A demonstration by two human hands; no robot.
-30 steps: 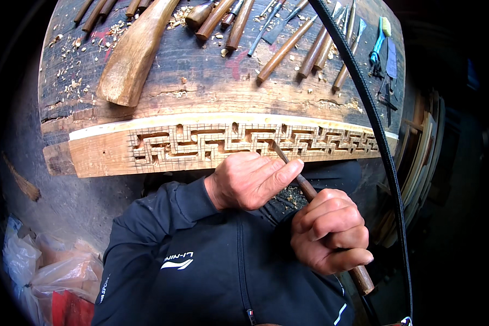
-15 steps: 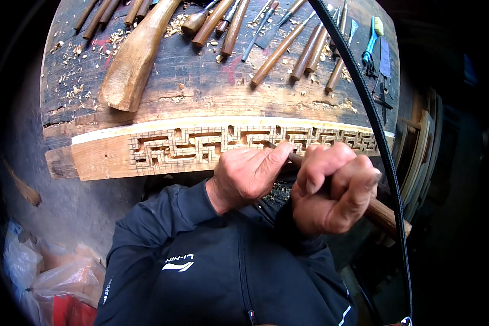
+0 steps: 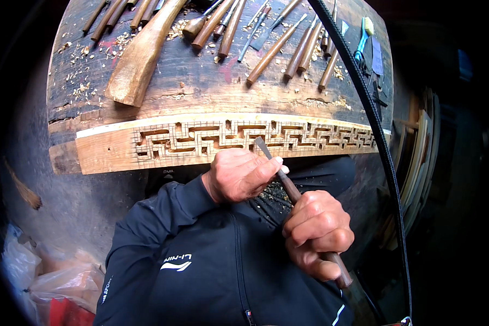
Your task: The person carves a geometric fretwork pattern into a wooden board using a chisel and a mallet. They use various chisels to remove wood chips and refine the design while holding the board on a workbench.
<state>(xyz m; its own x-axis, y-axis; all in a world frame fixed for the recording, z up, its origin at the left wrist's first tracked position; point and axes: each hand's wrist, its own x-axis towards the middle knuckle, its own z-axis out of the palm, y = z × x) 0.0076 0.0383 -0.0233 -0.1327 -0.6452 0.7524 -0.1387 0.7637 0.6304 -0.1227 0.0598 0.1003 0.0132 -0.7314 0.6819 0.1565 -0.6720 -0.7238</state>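
A wood chisel (image 3: 291, 188) with a flat steel blade and dark wooden handle slants across in front of me. My right hand (image 3: 319, 231) is wrapped round its handle, whose butt sticks out below the fist. Close to the blade, the fingers and thumb of my left hand (image 3: 239, 173) are closed on the chisel's front part. Its tip lies over the lower middle of a long pale board (image 3: 107, 155), carved with a pierced fretwork pattern over pencilled grid lines. The left hand rests against the board's lower edge.
Behind the board, a worn workbench (image 3: 201, 81) carries a wooden mallet (image 3: 133, 76), several wooden-handled chisels (image 3: 274, 51), a blue brush (image 3: 362, 41) and scattered shavings. A black cord (image 3: 372, 108) hangs across the right side. Plastic bags (image 3: 65, 282) lie at the lower left.
My right hand has swung down and toward me, with its grip turned over. The chisel points more steeply, and its blade now shows clear of the left hand.
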